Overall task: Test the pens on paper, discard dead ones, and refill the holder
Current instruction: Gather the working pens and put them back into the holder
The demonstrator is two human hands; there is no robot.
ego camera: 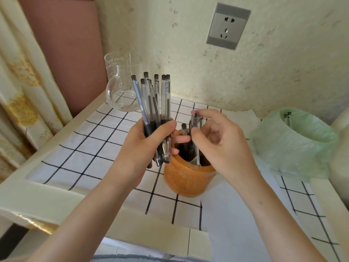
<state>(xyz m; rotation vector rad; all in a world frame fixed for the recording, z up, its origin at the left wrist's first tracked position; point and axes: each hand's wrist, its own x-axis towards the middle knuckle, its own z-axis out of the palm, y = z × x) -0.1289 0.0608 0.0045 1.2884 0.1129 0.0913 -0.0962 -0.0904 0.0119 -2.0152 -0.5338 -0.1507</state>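
Note:
My left hand (151, 137) grips a bundle of several clear pens with black caps (154, 99), held upright just left of the orange pen holder (187, 178). My right hand (217, 137) pinches one clear pen (195, 120) by its top end, its lower part standing inside the holder. Another pen (184, 129) stands in the holder beside it. A white sheet of paper (245, 214) lies on the checked tablecloth under my right forearm.
A clear glass measuring jug (122, 86) stands at the back left. A bin lined with a green plastic bag (296, 140) sits at the right, with pens showing inside. A wall socket (227, 26) is above. The table's front edge is near my body.

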